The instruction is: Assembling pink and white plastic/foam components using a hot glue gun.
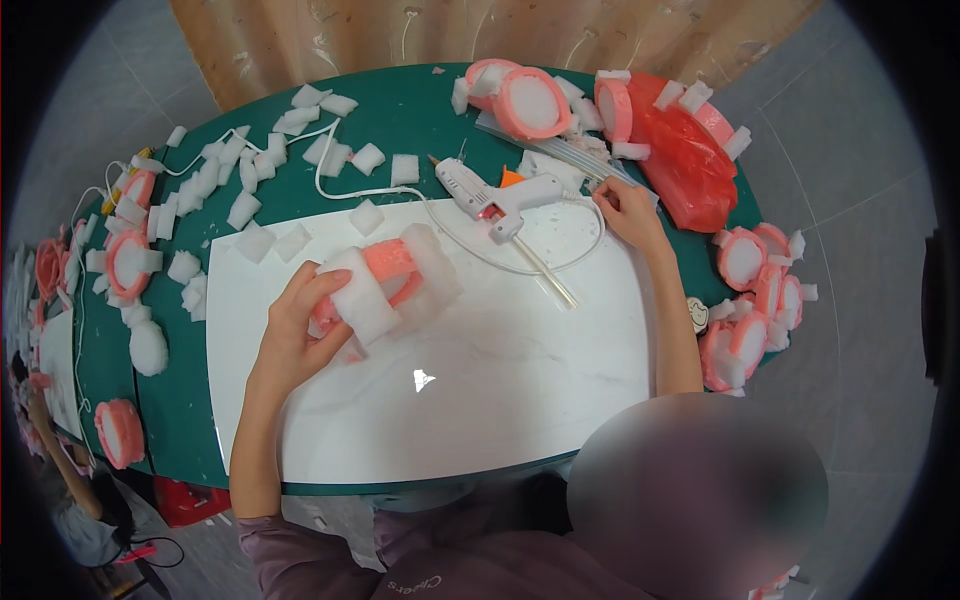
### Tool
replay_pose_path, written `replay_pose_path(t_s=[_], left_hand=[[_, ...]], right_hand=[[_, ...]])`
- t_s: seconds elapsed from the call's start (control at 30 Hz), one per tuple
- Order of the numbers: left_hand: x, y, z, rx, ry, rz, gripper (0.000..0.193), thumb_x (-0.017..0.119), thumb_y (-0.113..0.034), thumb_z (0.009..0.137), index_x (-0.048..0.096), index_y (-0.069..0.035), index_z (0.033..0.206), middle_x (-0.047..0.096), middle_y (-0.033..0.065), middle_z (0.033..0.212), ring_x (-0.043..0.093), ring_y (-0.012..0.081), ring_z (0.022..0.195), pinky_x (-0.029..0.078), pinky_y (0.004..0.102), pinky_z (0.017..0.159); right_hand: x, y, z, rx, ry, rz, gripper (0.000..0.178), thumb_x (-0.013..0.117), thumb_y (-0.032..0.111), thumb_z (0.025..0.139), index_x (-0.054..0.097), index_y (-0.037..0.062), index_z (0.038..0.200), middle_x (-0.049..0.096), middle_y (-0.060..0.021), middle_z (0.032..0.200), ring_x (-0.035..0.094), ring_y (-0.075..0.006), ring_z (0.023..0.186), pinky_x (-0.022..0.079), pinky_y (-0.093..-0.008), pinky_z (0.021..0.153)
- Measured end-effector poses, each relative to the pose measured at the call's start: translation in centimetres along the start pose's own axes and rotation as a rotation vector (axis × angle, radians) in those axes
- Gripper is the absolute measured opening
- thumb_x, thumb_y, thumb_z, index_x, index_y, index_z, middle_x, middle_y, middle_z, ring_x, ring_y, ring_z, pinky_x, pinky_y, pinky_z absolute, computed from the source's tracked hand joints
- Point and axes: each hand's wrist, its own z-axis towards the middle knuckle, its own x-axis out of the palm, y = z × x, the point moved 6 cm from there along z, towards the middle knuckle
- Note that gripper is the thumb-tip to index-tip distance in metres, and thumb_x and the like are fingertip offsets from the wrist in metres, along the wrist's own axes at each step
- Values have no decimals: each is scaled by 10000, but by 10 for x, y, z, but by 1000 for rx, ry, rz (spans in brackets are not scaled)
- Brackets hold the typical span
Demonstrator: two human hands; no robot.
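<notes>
My left hand [305,320] is closed round a pink foam ring [388,260] with white foam blocks stuck on it, held up over the white board [480,420]. Its thumb and fingers press on the nearer white block. At the far right of the board, my right hand [628,212] has its fingers curled together beside the ends of some clear glue sticks [575,150]; what lies between the fingertips is too small to make out. Left of that hand rests a white glue gun [500,200], with a clear stick [548,275] standing out over the board and a white cord.
Loose white foam blocks [230,150] lie scattered over the green table [180,420]. Pink rings with white blocks [535,103] stand at the back, more [745,260] at the right edge. A red plastic bag [680,160] sits back right. Another person's arm [60,440] shows far left.
</notes>
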Motion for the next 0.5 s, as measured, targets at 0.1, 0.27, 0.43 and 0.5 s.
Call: replay_pose_path(t_s=[0.1, 0.27, 0.43, 0.5], left_hand=[[-1, -1, 1, -3, 2, 18, 543, 623, 48, 605, 457, -138, 1088, 461, 118, 827, 509, 252, 703, 445, 267, 541], [-1, -3, 2, 65, -9, 7, 540, 627, 45, 606, 458, -137, 1086, 459, 114, 832, 509, 243, 690, 459, 269, 496], [0, 0, 0, -5, 11, -6, 552, 627, 48, 603, 454, -140, 1092, 454, 114, 821, 504, 247, 686, 455, 272, 518], [1, 1, -1, -4, 10, -5, 556, 627, 49, 602, 452, -141, 1094, 452, 114, 817, 502, 248, 684, 454, 273, 523]], right_hand=[[4, -6, -4, -33, -121, 73, 99, 583, 105, 734, 565, 9, 749, 482, -90, 491, 440, -174, 423, 340, -298, 440], [2, -6, -7, -49, -199, 83, 68, 599, 99, 713, 586, 39, 741, 446, -64, 468, 425, -135, 423, 329, -273, 435], [7, -21, -5, 18, -194, 150, 66, 571, 85, 687, 581, 35, 728, 482, -65, 495, 442, -142, 440, 343, -272, 452], [8, -23, -4, 16, -204, 172, 68, 557, 84, 682, 576, 33, 722, 505, -70, 511, 456, -146, 449, 352, -275, 460]])
